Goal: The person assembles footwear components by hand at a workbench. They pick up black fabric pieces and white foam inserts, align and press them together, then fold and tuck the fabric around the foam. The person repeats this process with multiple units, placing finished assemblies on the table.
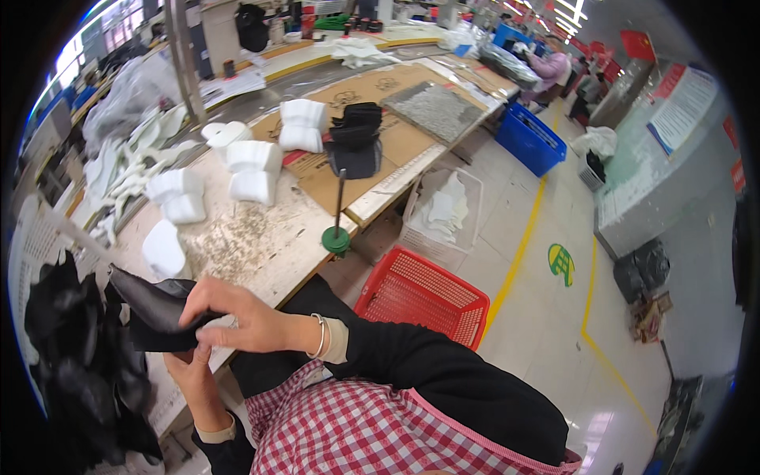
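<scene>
At the table's near left corner I hold a black, curved, leather-like piece [158, 307], with a flatter black part below its shiny upper fold. My right hand [245, 318] pinches its right edge between thumb and fingers. From below, my left hand [198, 384] grips its lower edge, thumb up; the piece hides some of those fingers. A pile of similar black pieces [79, 364] lies to the left. Just beyond the held piece rests a white curved pad [165, 250]. Farther back stand several stacks of white pads [253, 170] and a stack of black pads [355, 141].
A thin rod on a green round base [336, 240] stands at the worktable's [237, 237] edge. A red basket [419, 289], a clear bin of white pieces [443, 210] and a blue crate [529, 140] line the right side. A person [548, 67] sits far back.
</scene>
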`<state>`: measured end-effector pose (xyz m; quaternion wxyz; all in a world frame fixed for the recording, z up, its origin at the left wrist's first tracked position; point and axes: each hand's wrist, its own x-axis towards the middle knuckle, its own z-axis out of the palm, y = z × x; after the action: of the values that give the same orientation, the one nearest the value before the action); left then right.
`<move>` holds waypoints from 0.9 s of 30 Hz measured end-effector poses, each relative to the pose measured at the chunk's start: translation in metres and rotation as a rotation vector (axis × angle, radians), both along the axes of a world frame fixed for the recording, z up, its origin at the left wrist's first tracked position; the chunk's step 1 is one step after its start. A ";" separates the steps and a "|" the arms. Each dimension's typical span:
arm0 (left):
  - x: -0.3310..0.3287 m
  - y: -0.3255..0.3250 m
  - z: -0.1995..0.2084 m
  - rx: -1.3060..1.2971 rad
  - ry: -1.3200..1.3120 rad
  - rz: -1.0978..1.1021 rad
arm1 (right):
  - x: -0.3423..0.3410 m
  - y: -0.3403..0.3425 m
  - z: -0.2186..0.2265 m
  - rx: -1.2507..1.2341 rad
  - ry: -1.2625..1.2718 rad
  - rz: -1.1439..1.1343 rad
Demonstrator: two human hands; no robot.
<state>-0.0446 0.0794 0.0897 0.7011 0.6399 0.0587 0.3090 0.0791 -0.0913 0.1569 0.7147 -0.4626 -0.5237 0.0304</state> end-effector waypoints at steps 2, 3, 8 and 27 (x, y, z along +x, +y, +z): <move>0.007 0.004 -0.006 0.038 0.025 -0.005 | 0.003 -0.010 -0.002 -0.017 -0.075 0.020; 0.010 0.006 -0.010 0.059 0.037 0.010 | 0.005 -0.014 -0.004 -0.031 -0.149 -0.011; 0.009 0.004 -0.037 -0.351 -0.099 -0.080 | 0.003 -0.021 -0.005 -0.074 -0.311 -0.012; 0.013 0.027 -0.040 -0.561 -0.389 -0.417 | -0.001 0.017 -0.052 -0.243 1.058 0.518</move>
<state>-0.0318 0.1067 0.0496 0.8944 0.3514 -0.1243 0.2473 0.0785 -0.0740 0.1046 0.7898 -0.3204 -0.1854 0.4891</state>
